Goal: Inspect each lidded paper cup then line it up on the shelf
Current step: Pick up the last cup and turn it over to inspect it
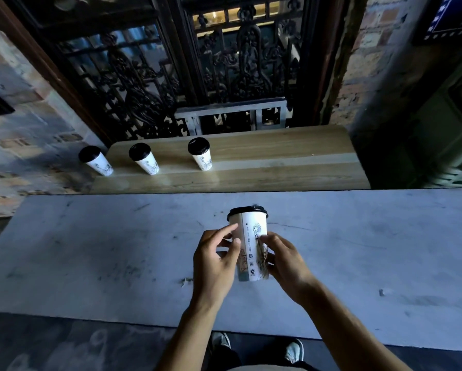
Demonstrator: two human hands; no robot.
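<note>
Cups number four: three (96, 160) (144, 158) (200, 153) are lined on the shelf (278, 156); one cup (251, 236) is gripped by both the left hand (216, 261) and right hand (286, 263).

The scene is dim and bluish, with deep shadow in the corners and on the dark carved lattice screen (149, 84). Warm light glows through its upper panes. The pale grey scuffed bench (90, 250) catches soft daylight. Wide-angle distortion bends the edges; slight softness overall.

We've got three cups (147, 159) lined along the shelf's (278, 162) left half, table (90, 250) in front, held cup (251, 245) above it.
</note>
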